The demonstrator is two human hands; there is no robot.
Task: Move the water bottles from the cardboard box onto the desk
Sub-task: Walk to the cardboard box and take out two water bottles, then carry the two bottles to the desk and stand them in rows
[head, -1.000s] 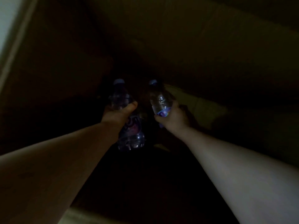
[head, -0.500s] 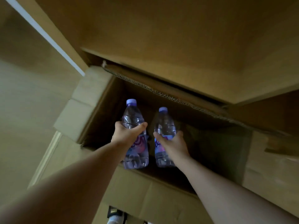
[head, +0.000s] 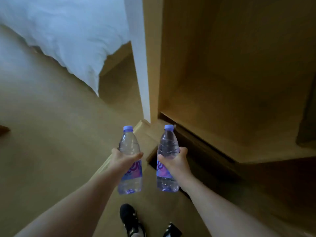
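I hold two clear water bottles with lilac caps and purple-pink labels, both upright in the air. My left hand (head: pixel 124 159) grips the left bottle (head: pixel 130 147) around its middle. My right hand (head: pixel 176 162) grips the right bottle (head: pixel 168 144) the same way. Below and to the right of the bottles lies the dark opening of the cardboard box (head: pixel 205 161), under a wooden surface (head: pixel 239 82) that may be the desk.
A white bed cover (head: pixel 68 36) hangs at the upper left over a beige carpet (head: pixel 42 134). A white post (head: pixel 140 65) stands beside the wooden furniture. My black shoes (head: pixel 130 219) show at the bottom.
Both hands have lifted the bottles up out of the dark box. The view has swung up and left, and the bed and floor now show.
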